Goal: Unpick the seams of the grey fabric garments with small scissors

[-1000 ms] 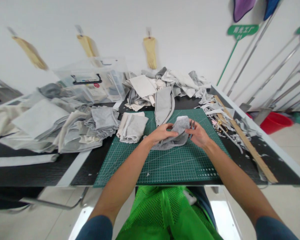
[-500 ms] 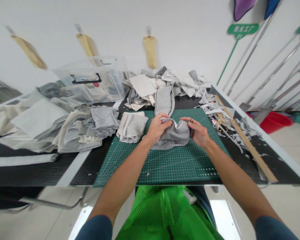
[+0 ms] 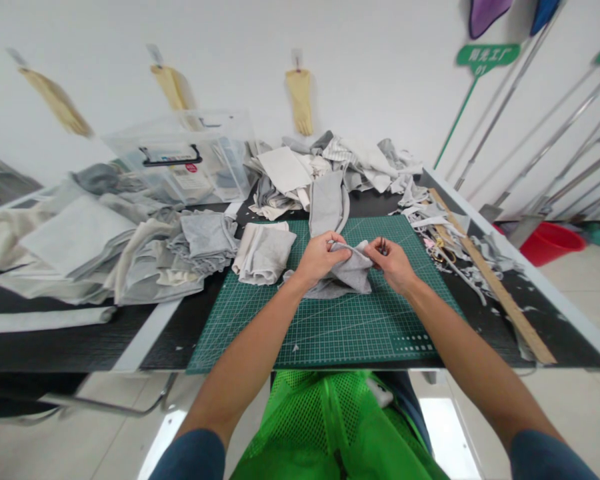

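A piece of grey fabric is held up by its top edge between my two hands, its lower part resting on the green cutting mat. My left hand pinches the edge on the left side. With thumb and fingers closed, my right hand grips the right end; a small dark object, perhaps a ring or a tool handle, shows at its fingers. Left of them lies a folded stack of pale cloth. Just behind my left hand, a long grey strip of cloth hangs down onto the mat.
Heaps of grey and cream cloth cover the table's left side, before a clear plastic box. Another cloth pile lies at the back. On the right are a wooden ruler and fabric scraps. A red bucket stands beyond.
The grey fabric's upper edge was opened out and is now gathered between my hands. My right hand has turned and closed on the edge, moving slightly closer to my left.
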`<control>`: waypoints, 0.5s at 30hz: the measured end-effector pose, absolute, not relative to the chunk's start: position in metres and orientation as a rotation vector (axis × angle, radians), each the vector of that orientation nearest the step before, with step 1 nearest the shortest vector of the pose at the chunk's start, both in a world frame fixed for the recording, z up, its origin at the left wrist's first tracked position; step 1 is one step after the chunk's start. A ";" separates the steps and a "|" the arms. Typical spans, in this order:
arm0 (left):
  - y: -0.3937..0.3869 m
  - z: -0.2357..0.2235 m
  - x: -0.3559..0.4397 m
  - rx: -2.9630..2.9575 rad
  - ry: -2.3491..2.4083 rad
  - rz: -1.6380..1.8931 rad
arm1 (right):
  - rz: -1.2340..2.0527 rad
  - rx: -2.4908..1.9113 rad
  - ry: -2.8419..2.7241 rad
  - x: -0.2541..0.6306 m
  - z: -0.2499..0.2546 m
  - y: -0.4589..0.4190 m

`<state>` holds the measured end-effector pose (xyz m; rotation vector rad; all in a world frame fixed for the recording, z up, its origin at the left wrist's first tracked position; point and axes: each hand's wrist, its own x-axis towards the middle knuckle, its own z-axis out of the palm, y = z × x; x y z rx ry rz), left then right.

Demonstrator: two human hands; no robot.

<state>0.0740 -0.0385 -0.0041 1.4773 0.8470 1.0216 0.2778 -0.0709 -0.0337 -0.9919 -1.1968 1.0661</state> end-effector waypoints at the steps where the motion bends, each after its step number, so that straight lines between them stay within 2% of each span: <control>1: -0.038 -0.004 0.074 1.492 0.840 1.013 | 1.042 -0.974 -1.181 0.277 -0.033 -0.070; 7: -0.036 -0.002 0.073 1.588 0.808 0.978 | 1.120 -0.843 -1.164 0.278 -0.023 -0.077; 11: -0.043 0.000 0.079 1.631 0.683 1.037 | 1.283 -0.759 -1.295 0.275 -0.019 -0.084; 15: -0.045 -0.004 0.084 1.724 0.760 0.981 | 1.336 -0.743 -1.379 0.272 -0.019 -0.087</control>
